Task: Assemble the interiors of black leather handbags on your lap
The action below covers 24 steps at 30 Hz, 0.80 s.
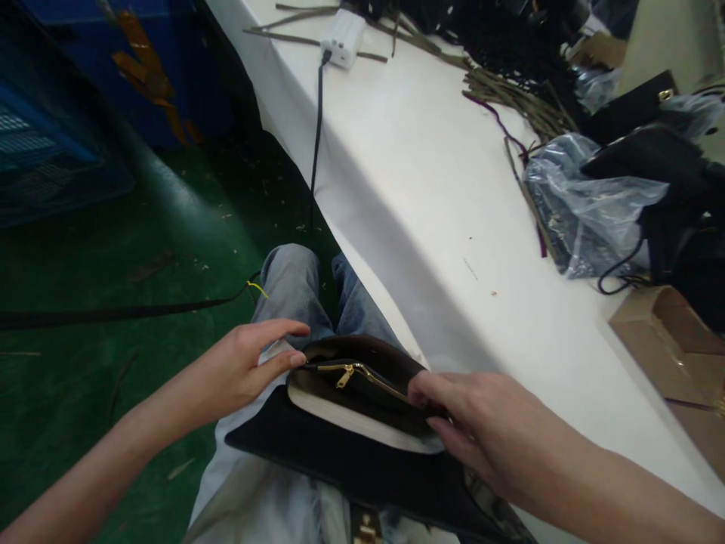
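A black handbag (362, 465) lies on my lap with its flap folded toward me and its mouth spread. Inside it shows a dark lining, a pale cream strip (351, 419) and a gold zipper with its pull (345, 375). My left hand (246, 363) is at the bag's left end, thumb tip touching beside the zipper's end, index finger stretched out and apart from the thumb. At the right end, my right hand (481, 423) grips the bag's edge between thumb and curled fingers. A gold clasp (367, 529) shows at the bottom edge.
The white table (419, 181) runs along my right side. It carries a white charger (343, 38) with a black cable, dark strips (515, 98), clear plastic (583, 204), black bags (646, 159) and a cardboard box (674, 332). A black strap (141, 311) stretches left above the green floor.
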Tool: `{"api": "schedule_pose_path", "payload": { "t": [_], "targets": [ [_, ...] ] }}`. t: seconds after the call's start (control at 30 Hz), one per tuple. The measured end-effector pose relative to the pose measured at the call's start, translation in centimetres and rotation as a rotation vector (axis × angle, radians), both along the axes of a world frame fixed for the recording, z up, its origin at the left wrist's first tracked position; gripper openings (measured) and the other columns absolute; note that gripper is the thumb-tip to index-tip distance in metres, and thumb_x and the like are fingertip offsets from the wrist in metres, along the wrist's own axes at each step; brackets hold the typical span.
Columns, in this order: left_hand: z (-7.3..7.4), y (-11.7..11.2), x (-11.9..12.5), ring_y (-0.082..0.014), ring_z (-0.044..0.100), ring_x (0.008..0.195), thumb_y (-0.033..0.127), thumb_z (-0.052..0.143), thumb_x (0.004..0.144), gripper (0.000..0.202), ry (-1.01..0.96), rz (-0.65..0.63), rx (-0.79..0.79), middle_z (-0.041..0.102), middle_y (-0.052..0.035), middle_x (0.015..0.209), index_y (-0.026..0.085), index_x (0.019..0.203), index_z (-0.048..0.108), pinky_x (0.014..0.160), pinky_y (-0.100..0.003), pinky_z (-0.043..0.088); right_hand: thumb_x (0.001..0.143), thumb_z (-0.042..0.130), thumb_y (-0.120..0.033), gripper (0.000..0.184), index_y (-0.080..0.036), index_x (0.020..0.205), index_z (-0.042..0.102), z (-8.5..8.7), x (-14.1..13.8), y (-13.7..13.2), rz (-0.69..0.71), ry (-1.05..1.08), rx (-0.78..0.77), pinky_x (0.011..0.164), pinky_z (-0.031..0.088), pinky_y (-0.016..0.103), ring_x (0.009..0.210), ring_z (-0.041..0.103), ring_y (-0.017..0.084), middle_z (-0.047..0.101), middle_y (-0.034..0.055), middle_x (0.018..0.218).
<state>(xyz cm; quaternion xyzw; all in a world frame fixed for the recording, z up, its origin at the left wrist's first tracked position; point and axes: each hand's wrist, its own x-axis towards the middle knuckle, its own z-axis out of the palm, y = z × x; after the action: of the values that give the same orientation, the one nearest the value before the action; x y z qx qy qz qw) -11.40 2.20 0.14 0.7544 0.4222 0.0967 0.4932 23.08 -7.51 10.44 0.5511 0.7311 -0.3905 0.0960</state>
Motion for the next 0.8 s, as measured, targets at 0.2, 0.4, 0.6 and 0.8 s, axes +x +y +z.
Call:
{"api": "schedule_pose_path", "payload": {
  "t": [0.2,0.4,0.6,0.8],
  "targets": [
    [-1.9,-0.6,1.2,-0.0218,0.078,0.114,0.055,0.058,0.112,0.040,-0.163,0.043,-0.128,0.083,-0.0037,0.125,0.026,0.130,0.079,0.096,-0.026,0.060,0.095,0.054,-0.004,0.032,-0.025,0.102,0.077,2.1,0.7,1.8,-0.066,0.324,0.239,0.071,0.049,0.027,0.084,0.074,0.015,0.078,0.0045,0.117],
    [-1.2,0.3,2.7,-0.0259,0.079,0.116,0.059,0.071,0.103,0.038,-0.160,0.023,-0.144,0.085,-0.0030,0.125,0.031,0.125,0.083,0.099,-0.027,0.061,0.084,0.056,-0.002,0.025,-0.021,0.072,0.065,-0.2,-0.5,1.5,-0.707,0.942,0.397,0.065,0.041,0.029,0.070,0.057,0.014,0.062,-0.0007,0.073],
    [0.2,0.7,4.6,-0.0255,0.081,0.111,0.047,0.073,0.101,0.029,-0.149,-0.102,-0.185,0.085,-0.0032,0.120,0.032,0.124,0.083,0.098,-0.030,0.064,0.078,0.065,-0.013,0.011,-0.019,0.069,0.067,-3.9,-1.4,1.6,-0.994,1.310,0.223,0.060,0.033,0.031,0.064,0.048,0.015,0.061,0.0023,0.075],
    [0.7,0.6,7.8,-0.0220,0.082,0.097,0.042,0.077,0.098,0.027,-0.314,0.011,-0.315,0.086,-0.0036,0.107,0.027,0.120,0.085,0.085,-0.025,0.065,0.082,0.072,-0.021,0.007,-0.019,0.077,0.069,-6.3,-1.7,1.6,-1.128,1.481,0.067,0.061,0.039,0.029,0.063,0.047,0.014,0.061,0.0019,0.083]
  ]
}}
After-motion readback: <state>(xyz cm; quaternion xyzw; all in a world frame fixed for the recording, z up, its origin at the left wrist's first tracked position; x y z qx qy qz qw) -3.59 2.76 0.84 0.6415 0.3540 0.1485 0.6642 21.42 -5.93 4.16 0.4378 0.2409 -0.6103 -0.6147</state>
